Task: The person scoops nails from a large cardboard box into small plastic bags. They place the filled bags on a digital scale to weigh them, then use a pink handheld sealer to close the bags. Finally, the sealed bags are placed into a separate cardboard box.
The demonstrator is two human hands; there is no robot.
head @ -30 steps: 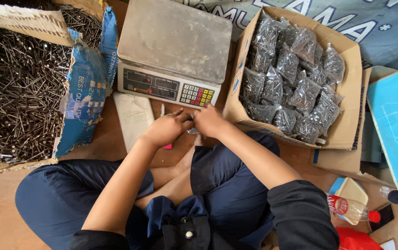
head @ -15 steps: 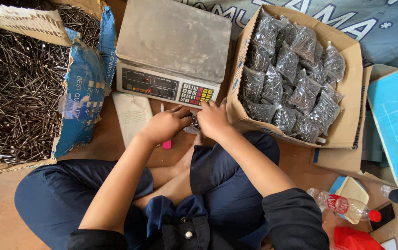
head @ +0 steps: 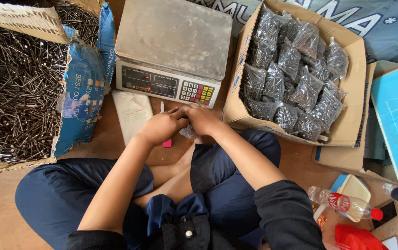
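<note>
My left hand [head: 161, 126] and my right hand [head: 202, 118] were together just in front of the scale [head: 173, 51], and both were closed on a small clear plastic bag [head: 188, 133], of which only a crumpled corner showed under my fingers. I could not tell if nails were already inside it. To do this well, I judged that I should keep the bag mouth pinched flat between the thumbs and hold it low over my lap, so nothing could spill on the floor.

A pink small thing [head: 167, 143] was lying just beside my left hand, and a flat stack of empty bags [head: 132, 111] lay on the floor to its left. The scale platform carried nothing. At my right, the cardboard box [head: 347, 125] was nearly full with packed bags of nails [head: 291, 69]. At my left, the torn carton of loose nails [head: 18, 92] lay open, within reach. A plastic bottle [head: 342, 203] lay near my right knee.
</note>
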